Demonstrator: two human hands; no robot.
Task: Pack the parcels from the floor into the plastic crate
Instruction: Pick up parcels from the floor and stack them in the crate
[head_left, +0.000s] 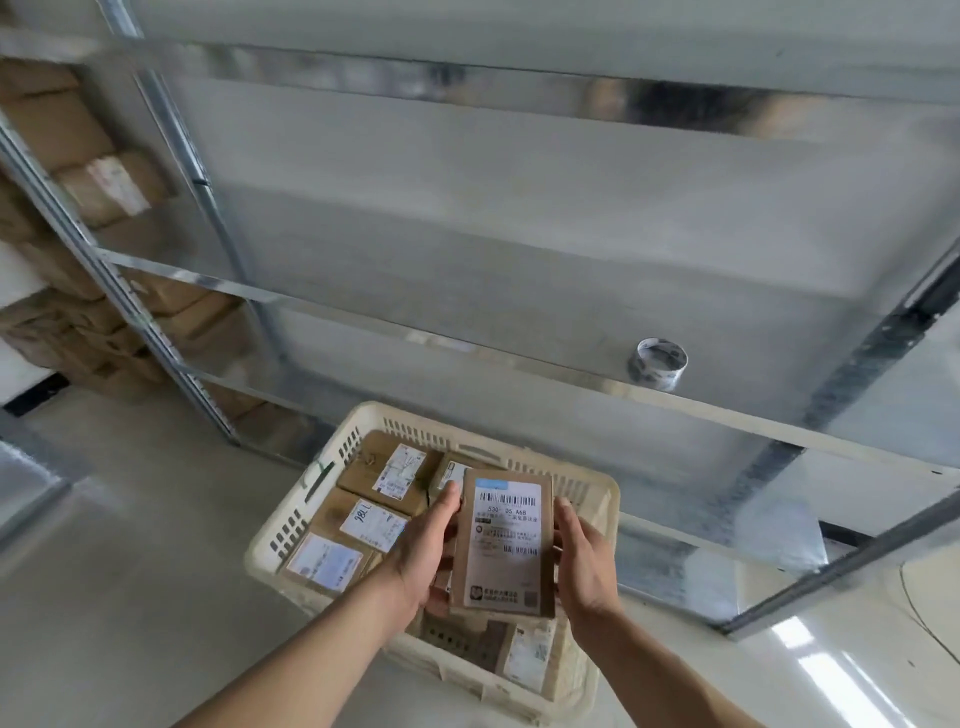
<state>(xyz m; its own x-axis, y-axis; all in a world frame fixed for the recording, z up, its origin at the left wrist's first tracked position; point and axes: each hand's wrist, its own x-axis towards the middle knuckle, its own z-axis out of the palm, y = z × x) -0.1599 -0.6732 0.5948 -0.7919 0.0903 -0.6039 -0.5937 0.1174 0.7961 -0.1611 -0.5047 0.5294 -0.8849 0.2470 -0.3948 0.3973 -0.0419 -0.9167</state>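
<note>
1. Warehouse floor, pale and glossy; metal shelving (519, 358) behind, lower shelves bare apart from a tape roll (658, 362); stacked cardboard boxes (98, 182) on the rack at far left
2. Plastic crate (332, 457), cream, slotted walls, sits on the floor in front of the shelving; already holds several brown parcels with white labels, e.g. packed parcels (374, 499) along its left side, label up
3. Held parcel (503, 545): flat brown box, shipping label facing up at the camera, held above the crate's middle-right, not yet resting on anything as far as I can tell
4. Left hand (423, 551) grips the parcel's left long edge, thumb along the edge near the top, fingers curled underneath; right hand (584, 561) grips the right long edge, fingers wrapped under and out of sight
5. Step: placing, parcel over the crate, lowering not finished. Crate looks well filled, so likely late in the task; floor parcels are not in view
6. Next move calls for: find a gap on the right side, lower flat, release both hands
7. Orientation: long axis runs away from the person, near-vertical in frame, tilted slightly; barcode end points to the shelving, QR-code end toward the person
</note>
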